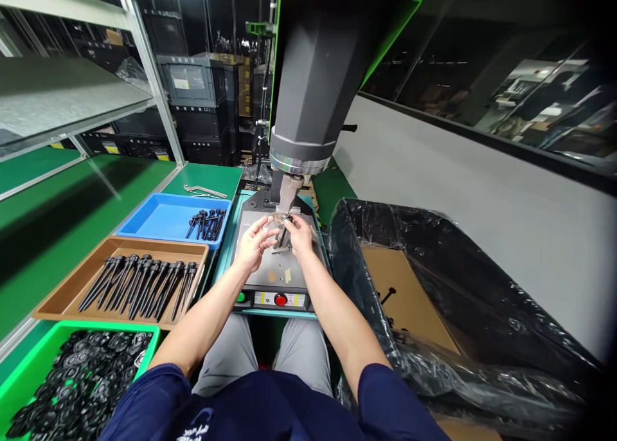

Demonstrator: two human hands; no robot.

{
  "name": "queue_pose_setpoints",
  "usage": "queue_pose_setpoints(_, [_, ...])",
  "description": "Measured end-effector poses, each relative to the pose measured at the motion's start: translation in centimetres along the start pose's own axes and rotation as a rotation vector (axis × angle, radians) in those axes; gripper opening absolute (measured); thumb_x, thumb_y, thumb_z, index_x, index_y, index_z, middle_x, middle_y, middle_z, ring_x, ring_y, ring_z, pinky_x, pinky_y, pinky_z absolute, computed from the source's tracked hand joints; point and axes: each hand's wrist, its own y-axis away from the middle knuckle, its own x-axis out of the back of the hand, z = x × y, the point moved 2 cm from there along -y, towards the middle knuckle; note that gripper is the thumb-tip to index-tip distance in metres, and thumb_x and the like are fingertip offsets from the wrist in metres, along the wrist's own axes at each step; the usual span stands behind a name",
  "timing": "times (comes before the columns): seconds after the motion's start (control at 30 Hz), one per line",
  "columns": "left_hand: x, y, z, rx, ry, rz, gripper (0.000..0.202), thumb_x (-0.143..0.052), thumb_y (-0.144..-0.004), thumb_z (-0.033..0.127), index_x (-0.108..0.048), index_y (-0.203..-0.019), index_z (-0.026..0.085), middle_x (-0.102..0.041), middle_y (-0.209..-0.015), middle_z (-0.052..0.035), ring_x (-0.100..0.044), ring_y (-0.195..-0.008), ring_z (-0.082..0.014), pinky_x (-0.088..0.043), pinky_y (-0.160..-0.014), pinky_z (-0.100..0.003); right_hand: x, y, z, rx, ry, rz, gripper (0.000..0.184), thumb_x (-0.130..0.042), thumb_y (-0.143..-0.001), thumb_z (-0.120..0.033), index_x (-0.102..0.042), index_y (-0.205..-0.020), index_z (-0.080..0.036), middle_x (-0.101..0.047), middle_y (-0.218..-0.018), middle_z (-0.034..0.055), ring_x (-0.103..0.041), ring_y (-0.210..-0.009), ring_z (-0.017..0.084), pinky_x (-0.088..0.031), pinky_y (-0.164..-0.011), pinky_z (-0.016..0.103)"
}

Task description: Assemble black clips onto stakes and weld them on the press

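Under the metal horn (290,193) of a press-like machine (308,87), both my hands work at a small metal fixture (279,249). My right hand (301,236) pinches a black stemmed part (284,235) near its head, the stem slanting down toward the fixture. Fingers partly cover that head, so its exact shape is hidden. Just left of it, my left hand (256,243) has its fingers apart and slightly curled, with nothing visible in them. Its fingertips are close to the fixture; whether they touch it I cannot tell.
At left stand a blue tray (149,216) of short black parts, a brown tray (53,303) of long black stems and a green bin (157,333) of black round pieces. A plastic-lined box (344,261) is at right. The machine base carries a red button (280,299). A wrench (205,190) lies behind.
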Motion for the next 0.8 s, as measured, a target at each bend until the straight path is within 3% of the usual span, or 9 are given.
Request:
queue_pose_setpoints(0.13, [-0.1, -0.7, 0.5, -0.006, 0.026, -0.015, 0.051, -0.076, -0.078, 0.032, -0.061, -0.125, 0.019, -0.052, -0.147, -0.0136, -0.071, -0.101, -0.0200, -0.059, -0.070, -0.024, -1.1, -1.3, 0.9, -0.087, -0.168, -0.127, 0.041, -0.074, -0.066, -0.038, -0.070, -0.102, -0.019, -0.073, -0.105, 0.0058, -0.065, -0.097, 0.021, -0.048, -0.096, 0.038])
queue_pose_setpoints(0.33, [0.1, -1.2, 0.7, -0.012, -0.001, -0.012, 0.049, -0.076, -0.080, 0.033, -0.061, -0.124, 0.019, -0.052, -0.147, -0.0142, -0.071, -0.101, -0.0205, -0.058, -0.071, -0.024, -1.2, -2.8, 0.7, -0.141, -0.194, -0.262, 0.045, -0.079, -0.059, -0.038, -0.069, -0.099, -0.020, -0.074, -0.097, 0.0022, -0.066, -0.092, 0.020, -0.048, -0.094, 0.036])
queue_pose_setpoints(0.43, [0.2, -1.2, 0.8, -0.006, -0.009, -0.006, 0.049, -0.075, -0.080, 0.034, -0.062, -0.124, 0.020, -0.051, -0.148, -0.0141, -0.071, -0.101, -0.0211, -0.058, -0.071, -0.025, -0.7, -3.1, 0.4, -0.155, -0.188, -0.349, 0.040, -0.074, -0.065, -0.040, -0.071, -0.100, -0.020, -0.074, -0.100, 0.0023, -0.066, -0.096, 0.021, -0.047, -0.093, 0.036])
queue_pose_setpoints(0.57, [0.3, -1.2, 0.8, -0.002, -0.007, 0.005, 0.048, -0.076, -0.079, 0.034, -0.062, -0.123, 0.020, -0.052, -0.147, -0.0134, -0.071, -0.100, -0.0209, -0.058, -0.070, -0.025, -0.2, -3.2, 0.3, -0.133, -0.073, -0.341, 0.031, -0.071, -0.068, -0.040, -0.073, -0.090, -0.018, -0.075, -0.091, 0.0032, -0.066, -0.092, 0.021, -0.047, -0.092, 0.036])
queue_pose_setpoints(0.8, [0.4, -1.2, 0.2, 0.005, -0.005, -0.004, 0.052, -0.078, -0.076, 0.033, -0.062, -0.124, 0.019, -0.052, -0.147, -0.0142, -0.072, -0.099, -0.0204, -0.057, -0.071, -0.025, -0.2, -3.0, 0.7, -0.163, -0.117, -0.285, 0.033, -0.076, -0.061, -0.038, -0.069, -0.086, -0.019, -0.073, -0.084, 0.0007, -0.065, -0.084, 0.018, -0.048, -0.086, 0.033])
